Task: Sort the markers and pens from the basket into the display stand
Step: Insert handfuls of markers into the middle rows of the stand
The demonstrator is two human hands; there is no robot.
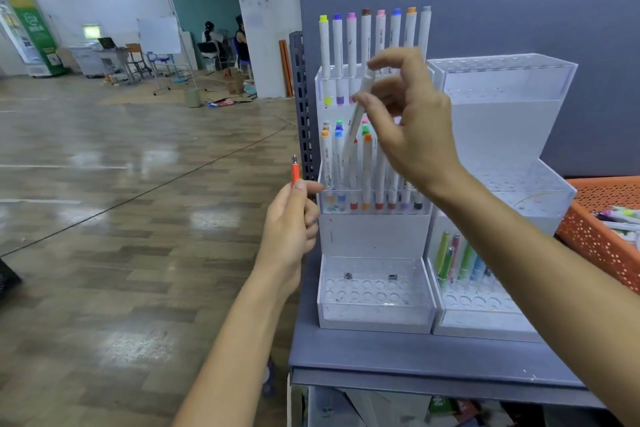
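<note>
A clear tiered display stand (375, 239) stands on the grey shelf, with white markers in its top and middle rows. My right hand (412, 125) pinches a white marker (358, 114) by its upper end, tilted over the middle row, its lower tip among the markers there. My left hand (289, 225) grips a thin red pen (295, 173) upright, just left of the stand. The orange basket (595, 236) sits at the right edge with several markers inside. The stand's bottom tray is almost bare.
A second clear stand (502, 107) beside the first holds several green, pink and blue pens in its lower tier. A grey back panel (554, 17) rises behind both. The shelf's front edge (415, 381) runs below. Open floor lies to the left.
</note>
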